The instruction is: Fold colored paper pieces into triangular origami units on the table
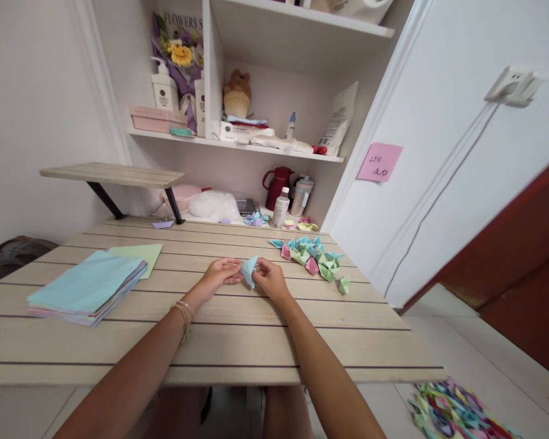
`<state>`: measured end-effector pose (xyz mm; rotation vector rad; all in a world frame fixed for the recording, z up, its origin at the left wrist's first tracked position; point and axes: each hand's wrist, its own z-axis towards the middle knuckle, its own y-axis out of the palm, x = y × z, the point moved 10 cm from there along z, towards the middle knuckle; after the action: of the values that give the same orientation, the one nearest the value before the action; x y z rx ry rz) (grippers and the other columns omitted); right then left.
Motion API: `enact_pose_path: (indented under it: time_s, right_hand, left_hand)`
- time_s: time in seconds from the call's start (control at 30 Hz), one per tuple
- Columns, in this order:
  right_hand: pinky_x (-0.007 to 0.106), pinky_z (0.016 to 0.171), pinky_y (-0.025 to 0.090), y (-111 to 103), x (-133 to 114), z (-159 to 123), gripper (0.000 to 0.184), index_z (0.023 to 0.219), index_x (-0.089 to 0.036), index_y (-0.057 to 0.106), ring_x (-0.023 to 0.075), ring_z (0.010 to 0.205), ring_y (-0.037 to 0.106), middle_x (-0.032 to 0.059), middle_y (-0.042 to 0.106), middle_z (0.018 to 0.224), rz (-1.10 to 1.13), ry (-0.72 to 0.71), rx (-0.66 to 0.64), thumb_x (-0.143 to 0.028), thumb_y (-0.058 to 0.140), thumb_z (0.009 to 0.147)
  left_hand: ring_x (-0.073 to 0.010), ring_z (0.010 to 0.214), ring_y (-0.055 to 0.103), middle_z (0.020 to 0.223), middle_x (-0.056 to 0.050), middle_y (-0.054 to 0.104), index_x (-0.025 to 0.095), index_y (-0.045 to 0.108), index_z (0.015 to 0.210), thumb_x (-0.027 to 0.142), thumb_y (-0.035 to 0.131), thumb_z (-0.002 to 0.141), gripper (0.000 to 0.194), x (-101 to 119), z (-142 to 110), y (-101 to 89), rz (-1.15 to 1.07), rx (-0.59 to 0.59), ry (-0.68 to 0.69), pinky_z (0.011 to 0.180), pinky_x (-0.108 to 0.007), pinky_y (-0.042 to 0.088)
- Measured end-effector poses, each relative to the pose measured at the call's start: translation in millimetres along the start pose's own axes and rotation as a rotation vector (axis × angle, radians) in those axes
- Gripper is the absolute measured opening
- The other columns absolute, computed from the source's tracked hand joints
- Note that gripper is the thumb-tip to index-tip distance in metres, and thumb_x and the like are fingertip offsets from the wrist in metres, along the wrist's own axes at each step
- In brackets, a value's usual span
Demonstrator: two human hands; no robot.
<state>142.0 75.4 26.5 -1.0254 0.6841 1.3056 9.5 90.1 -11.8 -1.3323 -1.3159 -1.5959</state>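
White shelving [279, 24] fills the back, and the slatted wooden table [238, 341] spreads below it toward the person. A low wooden riser [114, 174] on black legs stands at the table's far left. In front of it lies a stack of coloured paper [89, 280], pale blue on top, with a green sheet [152, 256] jutting out behind. On the floor, beyond the near right corner, is a heap of folded coloured pieces [457, 411]. A smaller cluster of folded papers [313, 253], blue, green and pink, sits on the table to the right of the hands, near but apart from them; a clear bottle [280, 207] stands behind. At the middle of the table, a light blue folded paper [249, 272] is held between the two hands, its pointed shape roughly upright. The left hand [219, 273] has its left edge at the fingertips, the fingers close together and stretched toward the right. The right hand [271, 279] pinches the right side between thumb and curled fingers, with almost no gap. Both forearms reach forward and converge on the paper, bracelets [183, 314] circling the left wrist.
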Motion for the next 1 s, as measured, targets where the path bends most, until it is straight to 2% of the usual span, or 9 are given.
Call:
enact_pose_path:
  time_s: [0.07, 0.17, 0.33, 0.47, 0.53, 0.6, 0.7, 0.83, 1.0]
  right_hand:
    - [0.022, 0.055, 0.043, -4, -11, -2, 0.018, 0.078, -0.017, 0.066, 0.0117, 0.054, 0.053, -0.0005, 0.062, 0.061, -0.134, -0.082, 0.045, -0.022, 0.054, 0.066]
    - [0.023, 0.058, 0.044, -4, -14, -3, 0.019, 0.076, -0.017, 0.067, 0.0131, 0.059, 0.055, 0.0009, 0.066, 0.068, -0.138, -0.11, 0.048, -0.02, 0.051, 0.067]
    - [0.024, 0.055, 0.047, -2, 0, 0, 0.025, 0.083, -0.017, 0.068, 0.0131, 0.058, 0.056, 0.0016, 0.066, 0.072, -0.007, -0.009, 0.009, -0.02, 0.048, 0.068]
    - [0.025, 0.055, 0.048, 3, 11, 0, 0.027, 0.084, -0.017, 0.067, 0.0136, 0.059, 0.058, 0.0021, 0.064, 0.069, 0.108, 0.097, -0.057, -0.029, 0.046, 0.074]
    - [0.023, 0.052, 0.046, 5, 14, -1, 0.025, 0.084, -0.016, 0.066, 0.013, 0.057, 0.058, 0.0019, 0.063, 0.068, 0.102, 0.125, -0.078, -0.033, 0.054, 0.071]
    - [0.021, 0.048, 0.043, 6, 16, -1, 0.028, 0.085, -0.016, 0.065, 0.011, 0.051, 0.055, 0.0001, 0.061, 0.065, 0.061, 0.134, -0.077, -0.034, 0.066, 0.062]
    - [0.021, 0.047, 0.041, 4, 19, 0, 0.033, 0.083, -0.017, 0.065, 0.0093, 0.047, 0.052, -0.0021, 0.057, 0.061, 0.044, 0.127, -0.052, -0.032, 0.072, 0.055]
    - [0.023, 0.05, 0.044, 2, 17, 1, 0.029, 0.08, -0.017, 0.065, 0.011, 0.05, 0.054, -0.0009, 0.058, 0.061, 0.108, 0.123, -0.032, -0.035, 0.07, 0.059]
    - [0.029, 0.066, 0.048, 13, 10, -2, 0.032, 0.092, -0.016, 0.066, 0.0161, 0.067, 0.062, 0.004, 0.066, 0.072, 0.302, 0.143, -0.18, -0.033, 0.065, 0.065]
  left_hand:
    - [-0.0152, 0.068, 0.065, 0.082, -0.01, 0.068, 0.011, 0.061, 0.093, 0.019, 0.072, 0.064, 0.032, 1, -1, 0.7, 0.008, -0.006, -0.009, 0.066, -0.027, 0.054]
    - [-0.0156, 0.069, 0.065, 0.08, -0.01, 0.069, 0.011, 0.061, 0.094, 0.02, 0.071, 0.064, 0.033, 2, -2, 0.9, 0.012, -0.008, -0.011, 0.067, -0.028, 0.053]
    - [-0.0158, 0.069, 0.065, 0.08, -0.009, 0.069, 0.013, 0.061, 0.094, 0.02, 0.071, 0.063, 0.033, 5, -1, -2.4, 0.03, 0.023, 0.026, 0.065, -0.026, 0.052]
    - [-0.015, 0.064, 0.064, 0.077, -0.009, 0.068, 0.011, 0.059, 0.093, 0.022, 0.07, 0.063, 0.034, 6, 1, -5.7, 0.086, 0.065, 0.074, 0.061, -0.025, 0.052]
    - [-0.0143, 0.061, 0.064, 0.075, -0.008, 0.068, 0.011, 0.059, 0.093, 0.023, 0.07, 0.062, 0.035, 8, 1, -5.4, 0.107, 0.075, 0.101, 0.059, -0.026, 0.052]
    - [-0.014, 0.06, 0.063, 0.073, -0.007, 0.067, 0.011, 0.058, 0.093, 0.024, 0.071, 0.061, 0.037, 9, 1, -3.5, 0.114, 0.069, 0.118, 0.057, -0.026, 0.052]
    - [-0.0143, 0.062, 0.063, 0.074, -0.007, 0.066, 0.011, 0.057, 0.096, 0.027, 0.071, 0.062, 0.04, 10, 0, 0.9, 0.114, 0.042, 0.122, 0.059, -0.027, 0.052]
    - [-0.015, 0.063, 0.064, 0.076, -0.006, 0.066, 0.013, 0.055, 0.098, 0.027, 0.074, 0.058, 0.047, 10, 0, 1.4, 0.143, 0.03, 0.123, 0.057, -0.026, 0.052]
    - [-0.0133, 0.057, 0.062, 0.066, -0.004, 0.066, 0.013, 0.058, 0.083, 0.029, 0.075, 0.056, 0.036, 13, 2, -11.7, 0.135, 0.096, 0.158, 0.052, -0.022, 0.049]
